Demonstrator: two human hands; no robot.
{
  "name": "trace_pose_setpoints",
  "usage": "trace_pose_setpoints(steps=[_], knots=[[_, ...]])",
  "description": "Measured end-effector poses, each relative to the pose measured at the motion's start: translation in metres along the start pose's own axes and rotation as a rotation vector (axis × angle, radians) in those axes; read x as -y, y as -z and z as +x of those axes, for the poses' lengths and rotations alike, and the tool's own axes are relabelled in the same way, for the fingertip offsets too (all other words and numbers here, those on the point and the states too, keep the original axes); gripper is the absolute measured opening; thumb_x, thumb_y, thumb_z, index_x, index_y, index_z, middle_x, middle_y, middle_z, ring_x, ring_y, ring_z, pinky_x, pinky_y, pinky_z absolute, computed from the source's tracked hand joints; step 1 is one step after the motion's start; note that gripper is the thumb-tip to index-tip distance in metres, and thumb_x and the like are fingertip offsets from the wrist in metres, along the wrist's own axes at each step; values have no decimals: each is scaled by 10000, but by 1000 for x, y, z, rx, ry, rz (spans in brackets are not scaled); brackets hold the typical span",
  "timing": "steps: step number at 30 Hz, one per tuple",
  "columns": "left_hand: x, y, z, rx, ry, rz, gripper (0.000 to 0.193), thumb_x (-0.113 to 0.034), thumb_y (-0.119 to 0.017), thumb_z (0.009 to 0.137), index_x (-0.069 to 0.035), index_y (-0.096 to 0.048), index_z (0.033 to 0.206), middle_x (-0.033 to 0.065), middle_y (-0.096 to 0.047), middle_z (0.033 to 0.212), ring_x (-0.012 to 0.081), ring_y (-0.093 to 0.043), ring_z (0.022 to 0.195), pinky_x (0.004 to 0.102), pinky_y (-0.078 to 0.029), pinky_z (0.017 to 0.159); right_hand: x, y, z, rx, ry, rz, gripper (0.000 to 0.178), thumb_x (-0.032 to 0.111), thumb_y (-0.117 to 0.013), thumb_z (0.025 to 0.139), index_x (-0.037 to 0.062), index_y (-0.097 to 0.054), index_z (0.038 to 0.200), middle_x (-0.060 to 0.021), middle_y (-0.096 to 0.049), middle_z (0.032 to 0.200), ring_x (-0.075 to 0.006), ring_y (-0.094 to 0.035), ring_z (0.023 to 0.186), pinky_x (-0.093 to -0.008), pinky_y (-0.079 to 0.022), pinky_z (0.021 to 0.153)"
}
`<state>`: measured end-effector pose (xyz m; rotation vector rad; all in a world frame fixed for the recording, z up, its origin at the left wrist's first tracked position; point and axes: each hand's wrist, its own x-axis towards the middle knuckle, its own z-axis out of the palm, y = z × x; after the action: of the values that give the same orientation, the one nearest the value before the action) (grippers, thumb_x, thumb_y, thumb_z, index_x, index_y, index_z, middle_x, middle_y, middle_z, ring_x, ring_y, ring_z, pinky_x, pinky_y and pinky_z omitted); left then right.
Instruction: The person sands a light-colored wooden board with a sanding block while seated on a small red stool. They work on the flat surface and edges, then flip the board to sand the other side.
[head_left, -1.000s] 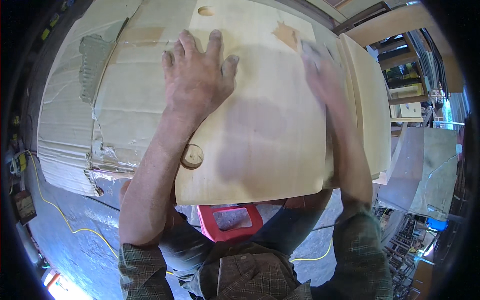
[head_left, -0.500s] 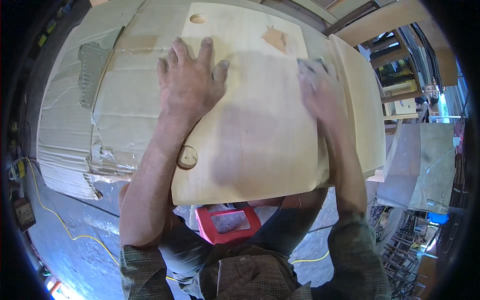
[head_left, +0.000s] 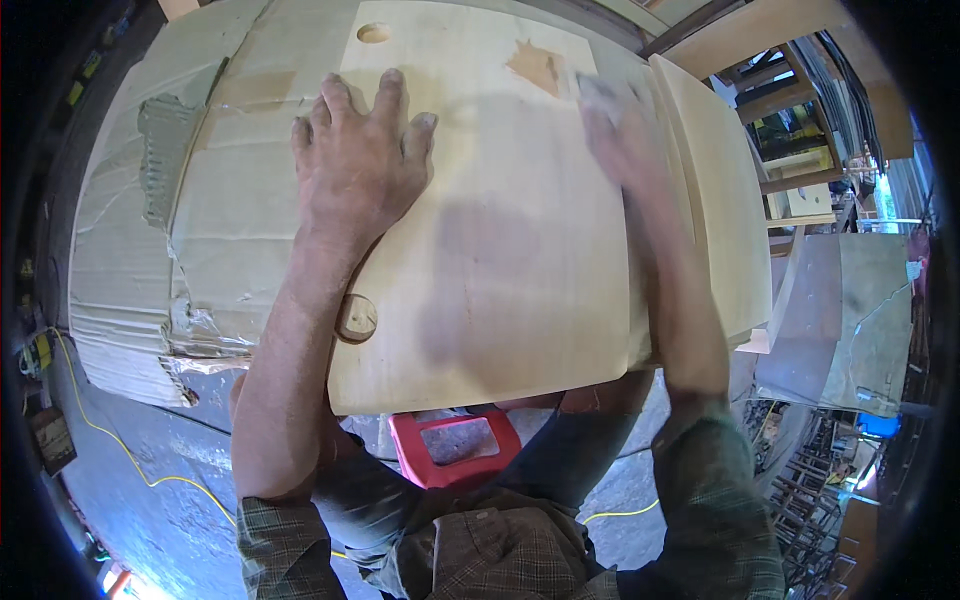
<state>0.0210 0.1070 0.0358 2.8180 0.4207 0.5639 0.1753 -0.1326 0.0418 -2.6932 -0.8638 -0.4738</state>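
A pale wooden panel (head_left: 530, 290) lies across the cardboard-covered work surface in front of me. Two round recesses mark its left side, one near the far end and one near the close end. My left hand (head_left: 360, 160) rests flat on the panel's left edge, fingers spread and nothing in them. At the far right edge of the panel is my right hand (head_left: 625, 130), smeared by motion. Something greyish shows at its fingertips, too blurred to name. A jagged light-brown patch (head_left: 535, 67) lies on the panel just left of that hand.
Another pale panel (head_left: 725, 200) lies along the right side. Cardboard (head_left: 120, 260) with a grey-green scrap (head_left: 170, 150) covers the left. A red plastic stool (head_left: 465, 470) sits between my legs. A yellow cable (head_left: 130, 450) runs over the floor. Shelving (head_left: 800, 120) stands at far right.
My right hand has shifted slightly farther away and left along the panel's right edge. The left hand stays flat on the panel; the whole view has drifted a little left.
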Motion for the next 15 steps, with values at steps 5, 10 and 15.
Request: trace_pose_setpoints(steps=[5,10,15], knots=[[0,1,-1,-7,-1,28,516,-392,-506,911,-104,-467,1337,303,-419,1254,429,-447,1188,564,-341,1000,23,13,-26,-27,4,-22,359,385,-562,880,117,-647,1104,-128,-631,1143,-353,-556,1087,-478,-420,911],[-2,-1,1,-21,-18,23,502,-389,-499,912,-107,-477,1326,306,-432,1238,430,-479,1148,555,-347,993,7,-20,70,-38,-128,-68,380,396,-573,888,84,-678,1078,-159,-608,1138,-351,-541,1097,-422,-413,951],[4,-5,2,-34,-15,-26,486,-384,-491,916,-102,-493,1312,317,-442,1219,437,-485,1135,557,-354,984,7,-14,30,-24,-113,29,382,396,-546,892,82,-648,1082,-123,-629,1116,-323,-554,1086,-468,-394,929]])
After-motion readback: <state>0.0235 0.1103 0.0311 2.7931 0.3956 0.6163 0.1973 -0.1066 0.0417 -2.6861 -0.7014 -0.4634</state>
